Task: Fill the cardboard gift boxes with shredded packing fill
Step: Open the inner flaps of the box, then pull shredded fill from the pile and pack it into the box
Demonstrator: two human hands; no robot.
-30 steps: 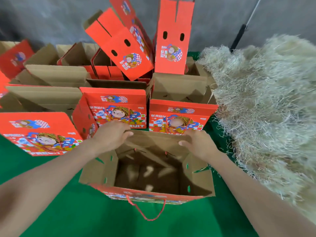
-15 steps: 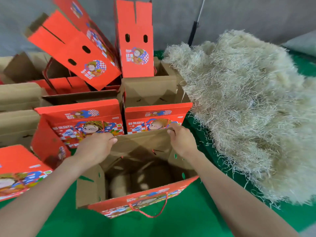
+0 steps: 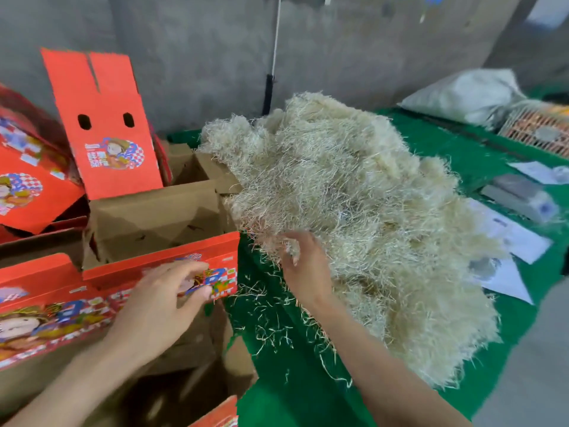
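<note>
A big heap of pale shredded packing fill (image 3: 363, 211) lies on the green cloth at centre right. My right hand (image 3: 303, 266) reaches into its near left edge, fingers curled among the strands. The open red gift box (image 3: 197, 386) nearest me sits at the bottom left, its brown inside showing. My left hand (image 3: 163, 303) hovers over that box's far flap, fingers loosely spread and holding nothing. Behind it stand other open red boxes (image 3: 160, 223) with cartoon prints.
Loose strands are scattered on the green cloth (image 3: 277, 318) between box and heap. Upright red box lids (image 3: 104, 124) stand at the back left against a grey wall. Papers, a grey device (image 3: 520, 195), a white sack (image 3: 462, 94) and a basket lie at right.
Both hands left the box's flaps. My right hand moved right into the fill heap, and my left hand lifted off the flap. The view swung to the right.
</note>
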